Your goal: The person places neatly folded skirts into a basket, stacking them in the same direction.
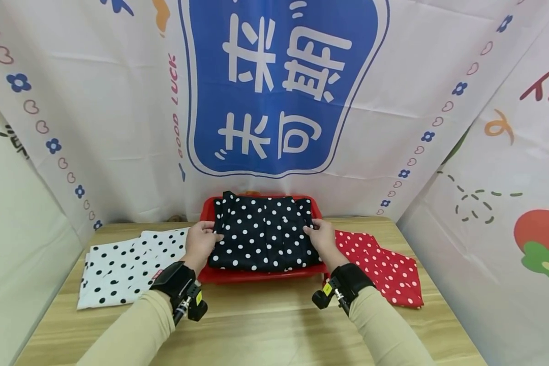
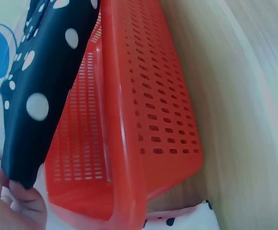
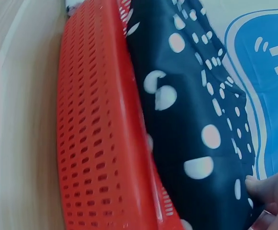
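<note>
Between my two hands hangs a folded black cloth with white polka dots (image 1: 261, 234), held by its left and right edges over a red plastic basket (image 1: 256, 276). My left hand (image 1: 201, 243) pinches the cloth's left edge, thumb on top; the left wrist view shows the fingertips at its corner. At the opposite edge my right hand (image 1: 321, 238) pinches the fabric, seen at the lower right of the right wrist view. Under the cloth, the slotted inside of the basket (image 2: 124, 143) shows in the left wrist view. The cloth hides most of its interior.
On the wooden table (image 1: 256, 325), a folded white cloth with black dots (image 1: 119, 269) lies left of the basket. A folded red cloth with white dots (image 1: 389, 269) lies to its right. Printed white curtains (image 1: 137, 101) hang behind and at the sides.
</note>
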Demonstrator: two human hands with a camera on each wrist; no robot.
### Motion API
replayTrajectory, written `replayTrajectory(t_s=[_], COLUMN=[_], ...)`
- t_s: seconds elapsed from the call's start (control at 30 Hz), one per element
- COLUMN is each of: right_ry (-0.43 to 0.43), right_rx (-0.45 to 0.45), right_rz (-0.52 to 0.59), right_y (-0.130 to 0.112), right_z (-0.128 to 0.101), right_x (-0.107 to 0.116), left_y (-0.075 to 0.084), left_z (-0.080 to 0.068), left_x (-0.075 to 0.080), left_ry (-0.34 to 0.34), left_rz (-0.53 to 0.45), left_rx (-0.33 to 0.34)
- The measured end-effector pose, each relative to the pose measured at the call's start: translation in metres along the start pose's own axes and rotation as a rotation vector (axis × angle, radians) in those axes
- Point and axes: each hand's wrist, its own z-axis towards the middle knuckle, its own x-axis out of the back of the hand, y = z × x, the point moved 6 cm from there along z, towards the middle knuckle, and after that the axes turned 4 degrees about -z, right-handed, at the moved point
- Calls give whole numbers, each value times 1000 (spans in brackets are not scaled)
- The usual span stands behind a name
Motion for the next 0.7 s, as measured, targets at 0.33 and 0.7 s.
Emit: replayTrajectory(t_s=[0.33,0.7], right_ry=[28,62], right_rx=[26,55], right_rz=[32,26], right_y=[3,20], right_z=[-1,1], right_x=[-7,-14], left_y=[-13,-27], left_z=[-4,-6], left_x=[-14,-18], left_ry=[96,112], left_rz=[120,133], left_rx=[-159,-198])
